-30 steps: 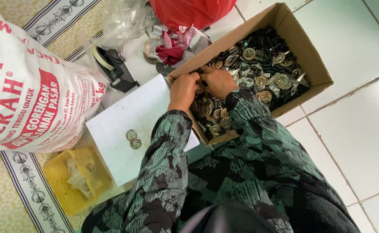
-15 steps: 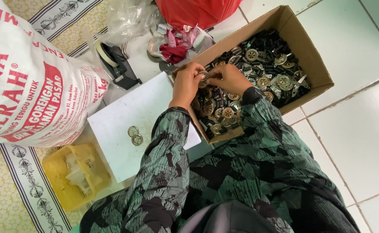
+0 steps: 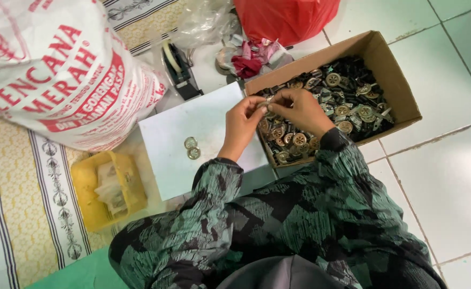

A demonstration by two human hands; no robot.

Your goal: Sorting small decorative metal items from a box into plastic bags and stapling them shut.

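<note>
A: Part (image 3: 268, 101), small, metal, pinched between both hands just over the near-left corner of the cardboard box (image 3: 401, 85). Left hand (image 3: 244, 126) fingertips closed on it, right hand (image 3: 298, 111) closed on its other end.

B: Step?

A: Looks like fitting or joining two small bits mid-air. Next move likely needs a fine twist or press, then a set-down beside the two round discs (image 3: 192, 148) on the white board (image 3: 166, 160).

B: Packaging?

A: Box full of dark and brass-coloured round pieces. White sack (image 3: 53, 69) with big red lettering at upper left, red plastic bag (image 3: 286, 18) at top, yellow tray (image 3: 85, 206) lower left, tape dispenser (image 3: 179, 69) between sack and box.
</note>
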